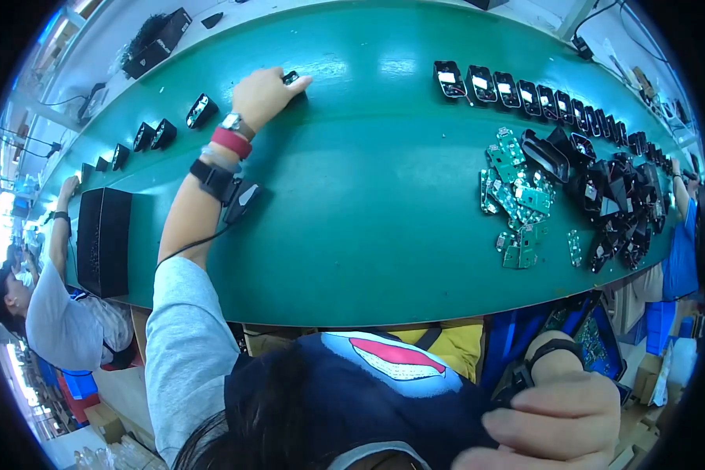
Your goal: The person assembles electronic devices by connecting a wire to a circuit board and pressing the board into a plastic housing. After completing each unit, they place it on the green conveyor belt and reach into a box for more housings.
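**Left hand reaching across the green table to a small black part**

The left hand (262, 94) is stretching out toward 11 o'clock over the green table (368, 196), its fingers curled down and pressing on a small black part (291, 77) at the far edge. The part is sitting under the fingertips; whether the hand is actually gripping it cannot be told. A red band, a watch and a black wrist strap with a cable are sitting on that forearm.

The right hand (556, 427) is hanging low at 5 o'clock, off the table, its fingers loosely curled against dark blue cloth and holding nothing that can be made out.

At 10 o'clock from the left hand's part, a row of black housings (157, 133) is trailing along the table's far left edge. At 1 o'clock a second row of black housings with pale labels (517, 90) is lining up. At 3 o'clock a pile of green circuit boards (517, 200) is lying just beside a heap of black shells (619, 204). A black box (103, 241) is standing at 9 o'clock, near a seated person in grey (55, 313).
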Demonstrator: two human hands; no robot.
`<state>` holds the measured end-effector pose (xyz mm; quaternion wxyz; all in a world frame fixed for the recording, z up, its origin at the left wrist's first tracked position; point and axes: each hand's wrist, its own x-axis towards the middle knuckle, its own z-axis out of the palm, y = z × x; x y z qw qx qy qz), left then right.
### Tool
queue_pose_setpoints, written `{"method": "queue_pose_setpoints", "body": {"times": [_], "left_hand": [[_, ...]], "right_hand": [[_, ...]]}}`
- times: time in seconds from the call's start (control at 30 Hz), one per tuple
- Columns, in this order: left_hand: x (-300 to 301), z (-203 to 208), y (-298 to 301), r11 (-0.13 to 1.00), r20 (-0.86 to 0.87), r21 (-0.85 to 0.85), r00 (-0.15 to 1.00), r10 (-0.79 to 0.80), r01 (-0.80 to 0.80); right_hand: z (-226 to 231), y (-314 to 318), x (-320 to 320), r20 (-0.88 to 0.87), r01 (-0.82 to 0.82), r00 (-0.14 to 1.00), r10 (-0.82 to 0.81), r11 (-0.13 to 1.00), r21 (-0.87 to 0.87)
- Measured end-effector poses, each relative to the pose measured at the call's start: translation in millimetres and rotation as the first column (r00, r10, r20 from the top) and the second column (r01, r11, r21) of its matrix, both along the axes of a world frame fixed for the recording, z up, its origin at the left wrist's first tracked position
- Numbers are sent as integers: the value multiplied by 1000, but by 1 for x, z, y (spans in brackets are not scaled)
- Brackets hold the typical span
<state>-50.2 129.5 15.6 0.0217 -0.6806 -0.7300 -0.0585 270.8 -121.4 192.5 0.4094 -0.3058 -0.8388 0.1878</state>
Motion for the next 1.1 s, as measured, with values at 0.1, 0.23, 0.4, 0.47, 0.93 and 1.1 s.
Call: {"method": "queue_pose_setpoints", "body": {"times": [0.1, 0.23, 0.4, 0.47, 0.93, 1.1], "left_hand": [[6, 14, -10, 999, -85, 28, 996, 22, -19], [49, 38, -33, 773, -2, 443, 863, -505, 454], [150, 22, 3, 543, 112, 445, 557, -823, 712], [162, -5, 68, 504, 33, 493, 564, -825, 709], [151, 8, 56, 685, 130, 327, 687, -715, 651], [121, 18, -94, 840, 320, 225, 777, -542, 493]], "right_hand": [[-21, -4, 42, -44, -226, 968, 248, 932, 284], [-67, 20, 74, 144, 355, 910, -390, 909, 218], [-138, 95, 82, 389, 637, 743, -545, 754, -159], [-153, 100, 81, 532, 669, 616, -581, 742, 35], [-171, 100, 100, 249, 630, 754, -608, 777, -8], [-166, 82, 90, 175, 611, 761, -625, 781, 132]]}}
